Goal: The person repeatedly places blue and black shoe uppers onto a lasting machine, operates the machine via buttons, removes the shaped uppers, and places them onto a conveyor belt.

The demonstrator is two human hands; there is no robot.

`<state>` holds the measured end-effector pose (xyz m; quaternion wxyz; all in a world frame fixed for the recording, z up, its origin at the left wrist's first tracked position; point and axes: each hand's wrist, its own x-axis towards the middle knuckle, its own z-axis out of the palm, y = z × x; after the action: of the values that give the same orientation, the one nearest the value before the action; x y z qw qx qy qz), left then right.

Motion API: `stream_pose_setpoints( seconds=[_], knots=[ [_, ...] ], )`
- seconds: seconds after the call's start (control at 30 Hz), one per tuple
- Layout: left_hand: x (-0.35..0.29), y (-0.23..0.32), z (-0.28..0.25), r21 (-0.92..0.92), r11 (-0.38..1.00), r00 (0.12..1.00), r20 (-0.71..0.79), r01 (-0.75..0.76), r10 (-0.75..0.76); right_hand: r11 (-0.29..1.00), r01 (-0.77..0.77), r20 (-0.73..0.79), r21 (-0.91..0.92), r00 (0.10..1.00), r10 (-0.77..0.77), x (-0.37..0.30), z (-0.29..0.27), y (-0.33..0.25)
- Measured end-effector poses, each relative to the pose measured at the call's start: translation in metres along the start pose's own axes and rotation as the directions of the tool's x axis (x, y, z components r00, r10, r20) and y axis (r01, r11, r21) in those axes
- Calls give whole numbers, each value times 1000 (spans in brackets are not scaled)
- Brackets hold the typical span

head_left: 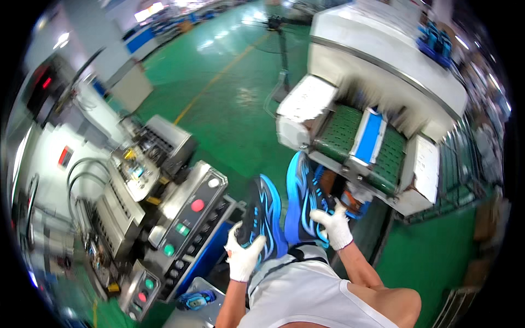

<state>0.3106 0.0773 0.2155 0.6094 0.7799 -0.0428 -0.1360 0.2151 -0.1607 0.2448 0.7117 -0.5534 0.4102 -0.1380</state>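
Both my hands wear white gloves, and each grips a sneaker by its heel end. My left hand [244, 254] is closed on the left sneaker [267, 210], which is black and purple-blue with bright blue trim. My right hand [333, 226] is closed on the right sneaker [301, 199], whose purple-to-cyan sole edge shows, with a black upper behind it. The two shoes are held side by side in front of my body, toes pointing away from me. Part of each heel is hidden by my gloves.
On the left stands a machine with a control panel [188, 216] of coloured buttons. Ahead right, a conveyor machine [377, 57] has a green perforated belt [338, 131] bearing a blue and white piece [367, 136]. A grey bin [205, 309] with a blue shoe is lower left. A stand fan [283, 49] is farther off.
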Motion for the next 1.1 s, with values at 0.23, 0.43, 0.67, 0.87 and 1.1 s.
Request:
stream_pose_setpoints(
  seconds=[0.23, 0.43, 0.67, 0.87, 1.1],
  knots=[
    [116, 144, 195, 62, 927, 862, 396, -371, 318, 910, 303, -638, -283, 648, -415, 66, -154, -56],
    [215, 137, 399, -86, 888, 682, 609, -452, 406, 737, -50, -643, -674, 530, -552, 184, -225, -76],
    [279, 149, 426, 149, 807, 719, 564, -571, 405, 536, -155, -479, -830, 691, -541, 306, -261, -128],
    [175, -1, 199, 248, 853, 769, 591, -460, 243, 598, 738, -195, -313, 566, -801, 178, -15, -67],
    [-162, -225, -187, 379, 505, 581, -743, 775, -333, 775, 424, 882, -468, 283, 378, 108, 139, 124]
  ],
)
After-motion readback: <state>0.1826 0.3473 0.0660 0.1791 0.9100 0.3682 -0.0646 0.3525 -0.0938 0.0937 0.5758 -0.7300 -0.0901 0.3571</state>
